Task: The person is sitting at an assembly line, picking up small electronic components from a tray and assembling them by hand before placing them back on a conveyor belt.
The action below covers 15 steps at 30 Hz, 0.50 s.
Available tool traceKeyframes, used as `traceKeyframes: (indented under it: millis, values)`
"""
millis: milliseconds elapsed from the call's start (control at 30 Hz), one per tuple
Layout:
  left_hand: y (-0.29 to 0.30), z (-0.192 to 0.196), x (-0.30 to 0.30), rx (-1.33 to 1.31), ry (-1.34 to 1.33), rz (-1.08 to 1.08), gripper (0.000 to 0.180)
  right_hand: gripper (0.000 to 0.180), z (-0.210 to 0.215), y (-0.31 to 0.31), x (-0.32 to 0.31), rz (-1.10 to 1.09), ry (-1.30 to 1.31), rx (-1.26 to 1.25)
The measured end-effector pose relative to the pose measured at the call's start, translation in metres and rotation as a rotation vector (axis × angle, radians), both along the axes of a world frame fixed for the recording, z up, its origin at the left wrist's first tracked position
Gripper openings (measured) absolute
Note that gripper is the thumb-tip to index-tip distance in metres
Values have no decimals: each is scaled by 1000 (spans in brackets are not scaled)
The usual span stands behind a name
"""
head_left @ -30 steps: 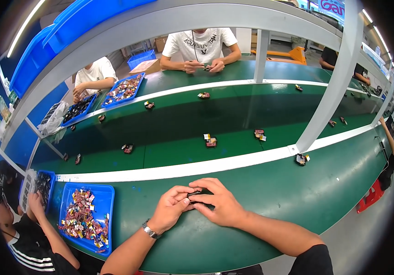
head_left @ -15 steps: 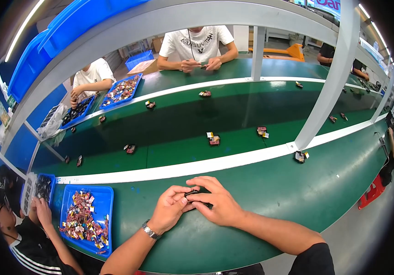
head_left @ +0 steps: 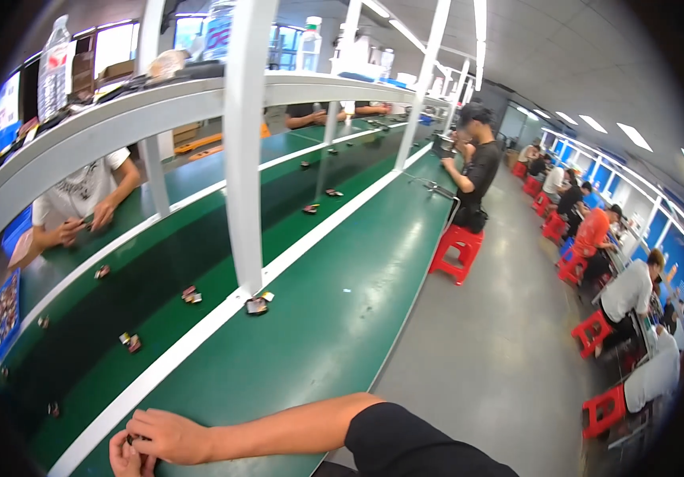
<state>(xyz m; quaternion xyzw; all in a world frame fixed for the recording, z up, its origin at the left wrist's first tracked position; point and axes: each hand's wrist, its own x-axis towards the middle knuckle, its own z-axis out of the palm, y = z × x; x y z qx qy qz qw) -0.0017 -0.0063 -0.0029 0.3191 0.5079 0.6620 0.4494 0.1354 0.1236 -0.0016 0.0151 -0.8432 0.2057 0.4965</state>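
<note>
My right hand [head_left: 169, 436] and my left hand [head_left: 123, 461] meet at the lower left, on the near edge of the green workbench [head_left: 318, 342]. Both pinch a small dark part [head_left: 134, 439], which my fingers mostly hide. My left hand is partly cut off by the bottom of the picture. My right forearm, in a black sleeve, reaches in from the lower middle. The nearest loose piece is a small dark and red part [head_left: 256, 305], lying by the white line at the foot of a white post [head_left: 242, 159].
Several small parts [head_left: 191, 295] lie on the darker green conveyor belt [head_left: 159, 270]. A person in a white shirt [head_left: 79, 191] works across it. A blue tray [head_left: 4, 310] is at far left. On the right, red stools [head_left: 457, 250], a standing person in black [head_left: 479, 167] and seated workers line a grey aisle.
The view has swung to the right, so my hands now sit in the lower left corner and the aisle shows. My hands stay together on the small part.
</note>
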Motion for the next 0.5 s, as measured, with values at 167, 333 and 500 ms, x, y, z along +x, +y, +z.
traceKeyframes:
  millis: [167,333,500]
  values:
    - [3,7,5,-14,29,8,45,13,-5,-2,0,-1,-50,9]
    - [5,13,11,-29,39,16,41,12,-6,-4,-1,-120,-52,79]
    - [5,16,15,-33,33,-3,39,19,-14,-4,-1,-115,-151,51]
